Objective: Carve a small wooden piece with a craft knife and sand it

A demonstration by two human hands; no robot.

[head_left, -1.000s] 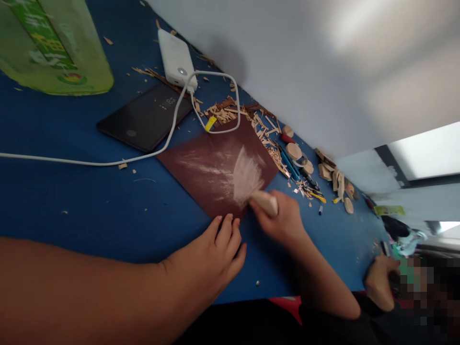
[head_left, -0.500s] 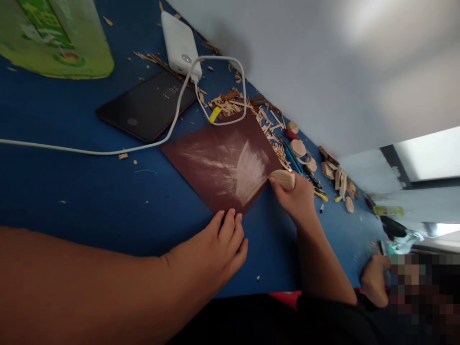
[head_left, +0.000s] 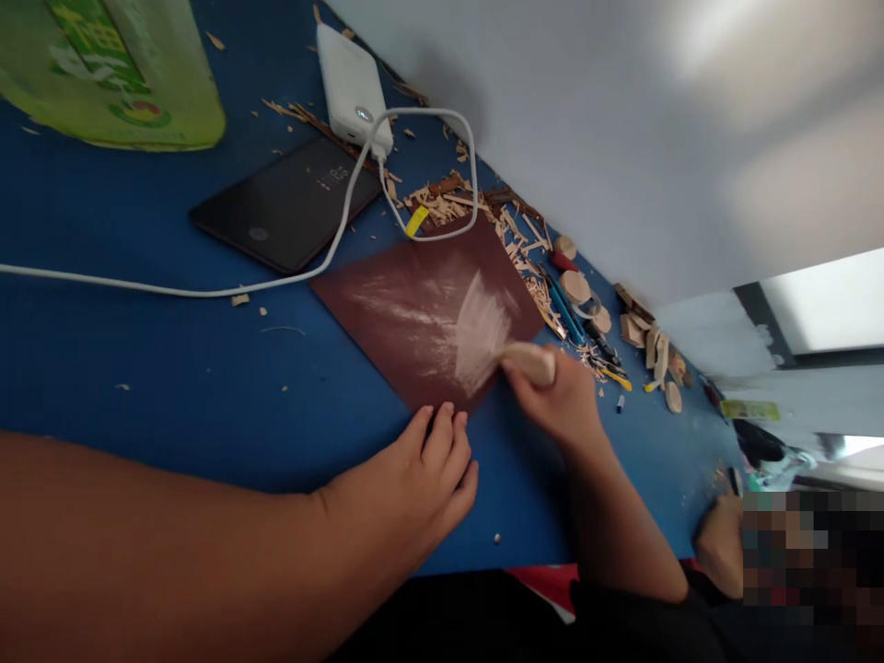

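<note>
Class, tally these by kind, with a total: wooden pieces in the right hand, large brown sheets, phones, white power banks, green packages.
Wooden piece in the right hand: 1
Large brown sheet: 1
Phone: 1
White power bank: 1
Green package: 1
Total: 5

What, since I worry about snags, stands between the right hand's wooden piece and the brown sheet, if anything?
Nothing visible does: the wooden piece, in the right hand, is at the brown sheet. The left hand lies at the near corner; the white cable loops by the far edge.
</note>
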